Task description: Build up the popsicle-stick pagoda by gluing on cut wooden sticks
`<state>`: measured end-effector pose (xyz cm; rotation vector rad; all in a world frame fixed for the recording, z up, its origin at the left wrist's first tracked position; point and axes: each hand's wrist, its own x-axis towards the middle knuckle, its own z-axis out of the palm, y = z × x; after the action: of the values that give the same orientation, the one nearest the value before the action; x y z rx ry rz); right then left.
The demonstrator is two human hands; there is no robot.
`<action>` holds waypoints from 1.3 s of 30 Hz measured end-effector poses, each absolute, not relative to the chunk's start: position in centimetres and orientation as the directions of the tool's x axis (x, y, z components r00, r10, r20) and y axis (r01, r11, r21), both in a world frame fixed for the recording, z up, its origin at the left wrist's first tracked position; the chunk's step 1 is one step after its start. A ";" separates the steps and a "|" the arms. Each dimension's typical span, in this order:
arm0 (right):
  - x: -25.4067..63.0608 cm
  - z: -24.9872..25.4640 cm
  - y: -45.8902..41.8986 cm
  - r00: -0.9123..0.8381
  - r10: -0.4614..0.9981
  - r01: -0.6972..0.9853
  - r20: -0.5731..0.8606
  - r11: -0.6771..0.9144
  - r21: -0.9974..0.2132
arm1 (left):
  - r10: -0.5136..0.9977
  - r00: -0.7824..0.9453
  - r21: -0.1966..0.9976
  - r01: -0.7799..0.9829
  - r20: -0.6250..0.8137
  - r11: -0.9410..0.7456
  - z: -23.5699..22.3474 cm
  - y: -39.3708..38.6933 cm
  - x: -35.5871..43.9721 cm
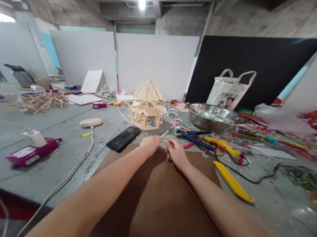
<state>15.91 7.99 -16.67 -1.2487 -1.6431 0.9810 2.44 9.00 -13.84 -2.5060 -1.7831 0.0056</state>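
Observation:
Both my forearms reach out over a brown cardboard sheet [159, 200] lying on the grey floor. My left hand [149, 145] is closed in a fist around a thin tool [165, 132] whose light tip sticks out toward the far side. My right hand [174, 152] is closed in a pinch right beside it, on something too small to make out. A model pavilion [147, 109] made of wooden sticks stands just beyond the hands. A black phone [123, 138] lies flat to the left of my left hand.
A steel bowl [215, 116] sits at the right, with blue pliers [193, 135], a yellow glue gun [222, 144] and a yellow knife [233, 183] nearby. A pile of sticks [41, 102] lies far left. A white cable [72, 167] and pink box [30, 153] lie left.

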 end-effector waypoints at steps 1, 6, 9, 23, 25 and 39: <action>16.0 -17.0 8.0 -0.148 0.976 0.317 0.161 0.201 -0.927 | 0.958 0.283 -0.043 0.959 0.053 -0.281 -13.8 9.0 2.4; 16.2 -17.3 8.2 -0.166 0.968 0.338 0.188 0.234 -0.911 | 0.980 0.121 -0.002 0.992 0.157 -0.122 -13.9 10.5 2.3; 16.2 -17.4 8.2 -0.188 0.963 0.354 0.194 0.251 -0.901 | 0.973 0.122 0.003 0.992 0.195 -0.125 -14.2 12.2 2.7; 16.4 -17.7 8.7 -0.210 0.953 0.431 0.218 0.290 -0.855 | 0.992 0.075 0.051 0.995 0.099 -0.080 -16.0 17.0 3.5; 16.4 -17.7 8.7 -0.212 0.953 0.433 0.216 0.290 -0.854 | 0.992 0.077 0.056 0.995 0.097 -0.083 -15.9 16.9 3.4; 16.3 -17.7 8.6 -0.223 0.946 0.477 0.234 0.316 -0.821 | 0.987 0.113 0.100 0.987 0.114 -0.124 -15.3 16.7 2.6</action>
<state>16.34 8.64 -17.70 -1.2671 -1.8342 0.7940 2.61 16.73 -15.31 -2.3428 -2.0785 -0.2394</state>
